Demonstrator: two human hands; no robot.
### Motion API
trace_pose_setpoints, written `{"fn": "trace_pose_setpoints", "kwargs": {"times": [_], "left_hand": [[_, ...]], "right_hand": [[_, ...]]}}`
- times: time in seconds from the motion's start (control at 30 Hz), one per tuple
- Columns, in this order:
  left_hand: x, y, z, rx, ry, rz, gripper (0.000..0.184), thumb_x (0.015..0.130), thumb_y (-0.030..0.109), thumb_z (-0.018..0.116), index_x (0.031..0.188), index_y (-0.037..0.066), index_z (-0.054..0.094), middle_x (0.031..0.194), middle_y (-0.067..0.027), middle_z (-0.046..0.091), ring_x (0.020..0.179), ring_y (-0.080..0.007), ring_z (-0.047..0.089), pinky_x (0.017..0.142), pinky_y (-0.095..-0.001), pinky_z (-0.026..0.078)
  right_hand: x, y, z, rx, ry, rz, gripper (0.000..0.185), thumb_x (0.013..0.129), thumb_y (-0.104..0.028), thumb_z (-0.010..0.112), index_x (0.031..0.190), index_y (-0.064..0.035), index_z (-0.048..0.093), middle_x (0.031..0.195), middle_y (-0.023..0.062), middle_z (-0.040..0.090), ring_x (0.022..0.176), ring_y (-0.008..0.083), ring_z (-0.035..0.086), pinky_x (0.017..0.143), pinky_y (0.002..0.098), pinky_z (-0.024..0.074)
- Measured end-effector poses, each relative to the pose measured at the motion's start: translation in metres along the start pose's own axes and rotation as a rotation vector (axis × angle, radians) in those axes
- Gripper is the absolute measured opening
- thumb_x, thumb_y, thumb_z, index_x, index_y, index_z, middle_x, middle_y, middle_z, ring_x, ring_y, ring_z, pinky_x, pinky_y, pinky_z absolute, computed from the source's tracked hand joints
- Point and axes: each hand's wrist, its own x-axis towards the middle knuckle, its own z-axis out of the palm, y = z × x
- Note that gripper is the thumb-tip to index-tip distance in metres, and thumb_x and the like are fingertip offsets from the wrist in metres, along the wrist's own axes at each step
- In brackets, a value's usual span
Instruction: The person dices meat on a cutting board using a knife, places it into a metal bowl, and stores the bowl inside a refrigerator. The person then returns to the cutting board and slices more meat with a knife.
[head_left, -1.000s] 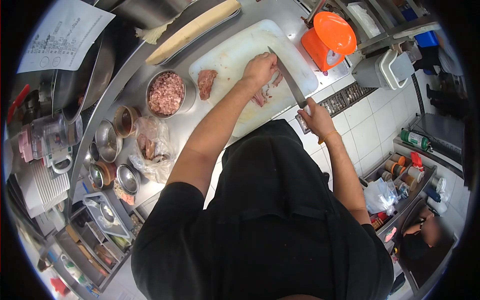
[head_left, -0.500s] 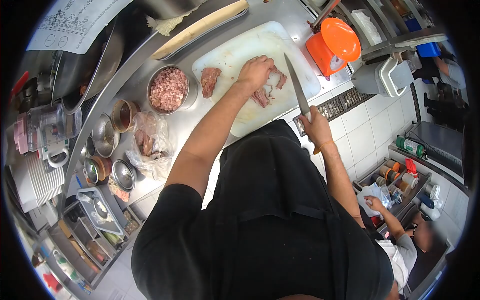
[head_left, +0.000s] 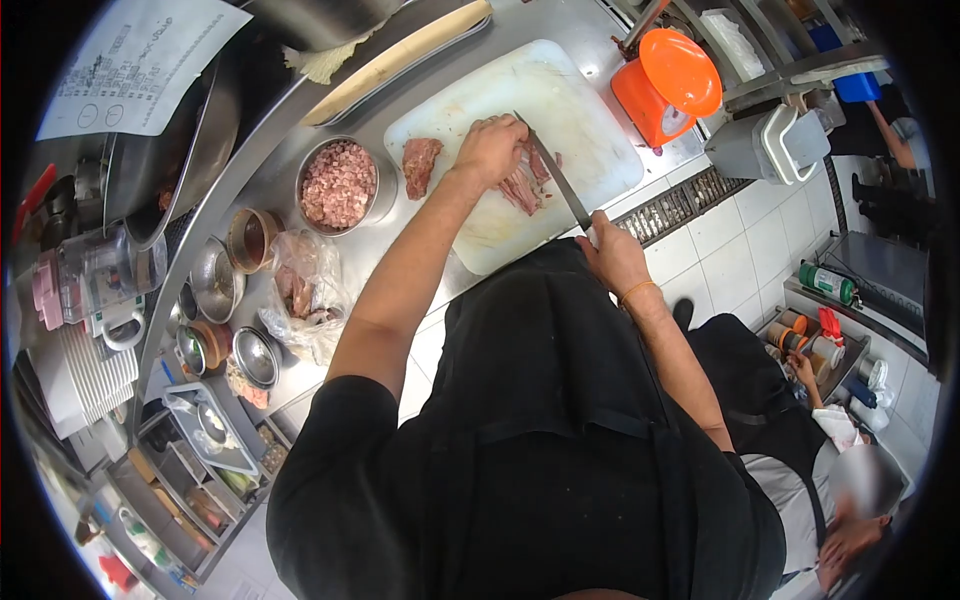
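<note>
A long knife [head_left: 560,183] is in my right hand [head_left: 615,255], which is closed round its handle. Its blade slants up and left across the white cutting board [head_left: 600,130], beside the strips of raw meat [head_left: 521,190]. My left hand [head_left: 490,148] has its fingers curled down on the meat, close to the blade's tip; what lies under the fingers is hidden. Left of that hand, a separate chunk of raw meat [head_left: 421,165] rests at the board's edge. A metal pot [head_left: 383,190] full of diced meat stands further left.
An orange scale [head_left: 645,100] stands right of the board. Left are a plastic bag [head_left: 305,295] of meat and metal bowls [head_left: 215,280]. A long wooden piece [head_left: 400,55] lies behind the board. Another person [head_left: 760,400] is close by at lower right.
The knife has moved left from the board's right side to beside the meat strips. My left hand has shifted slightly left. The other person has come nearer at lower right.
</note>
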Motion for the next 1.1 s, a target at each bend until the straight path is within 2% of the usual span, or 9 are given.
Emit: {"fn": "trace_pose_setpoints", "kwargs": {"times": [0.13, 0.27, 0.47, 0.57, 0.77, 1.1], "left_hand": [[-0.004, 0.001, 0.001, -0.043, 0.014, -0.034, 0.030, 0.090, 0.011, 0.072, 0.120, 0.011, 0.069, 0.123, -0.0090, 0.068, 0.121, -0.0327, 0.064, 0.110, -0.0468, 0.046], [-0.005, 0.006, 0.001, -0.104, 0.034, -0.047, 0.033, 0.091, 0.013, 0.072, 0.125, 0.014, 0.068, 0.126, -0.0084, 0.066, 0.127, -0.0300, 0.061, 0.112, -0.0467, 0.043], [-0.001, 0.011, 0.008, -0.020, 0.044, -0.110, 0.040, 0.089, 0.015, 0.076, 0.128, 0.013, 0.067, 0.123, -0.0102, 0.068, 0.123, -0.0323, 0.063, 0.109, -0.0478, 0.047], [0.000, 0.019, 0.021, -0.015, 0.138, -0.177, 0.038, 0.089, 0.015, 0.078, 0.125, 0.011, 0.067, 0.121, -0.0120, 0.068, 0.121, -0.0333, 0.063, 0.107, -0.0479, 0.047], [-0.003, 0.025, 0.011, -0.140, 0.154, -0.253, 0.033, 0.090, 0.012, 0.074, 0.122, 0.011, 0.067, 0.120, -0.0147, 0.067, 0.114, -0.0363, 0.066, 0.104, -0.0479, 0.050], [0.008, 0.014, 0.019, -0.105, 0.145, -0.287, 0.016, 0.093, 0.016, 0.071, 0.108, 0.011, 0.074, 0.111, -0.0094, 0.073, 0.107, -0.0341, 0.069, 0.096, -0.0472, 0.054]], "right_hand": [[-0.001, -0.003, -0.005, -0.016, -0.008, 0.006, 0.037, 0.097, -0.028, 0.073, 0.113, -0.0012, 0.054, 0.082, 0.0291, 0.070, 0.080, 0.0512, 0.069, 0.069, 0.0587, 0.0534], [0.005, -0.013, -0.014, -0.060, -0.027, 0.069, 0.033, 0.100, -0.027, 0.068, 0.115, -0.0021, 0.054, 0.086, 0.0253, 0.072, 0.084, 0.0479, 0.071, 0.074, 0.0579, 0.0558], [0.031, -0.016, 0.002, -0.123, -0.060, 0.081, 0.036, 0.101, -0.030, 0.067, 0.119, -0.0023, 0.053, 0.090, 0.0248, 0.074, 0.088, 0.0463, 0.073, 0.077, 0.0567, 0.0571], [0.049, -0.010, 0.005, -0.174, -0.066, 0.075, 0.038, 0.101, -0.031, 0.066, 0.124, -0.0043, 0.054, 0.096, 0.0236, 0.074, 0.093, 0.0439, 0.073, 0.079, 0.0548, 0.0578], [0.050, -0.014, -0.025, -0.215, -0.072, 0.047, 0.038, 0.101, -0.033, 0.066, 0.123, -0.0050, 0.054, 0.097, 0.0229, 0.074, 0.094, 0.0433, 0.073, 0.079, 0.0544, 0.0579], [0.045, -0.039, -0.040, -0.260, -0.165, 0.037, 0.036, 0.103, -0.032, 0.065, 0.120, -0.0023, 0.053, 0.091, 0.0245, 0.075, 0.087, 0.0452, 0.074, 0.075, 0.0558, 0.0587]]}}
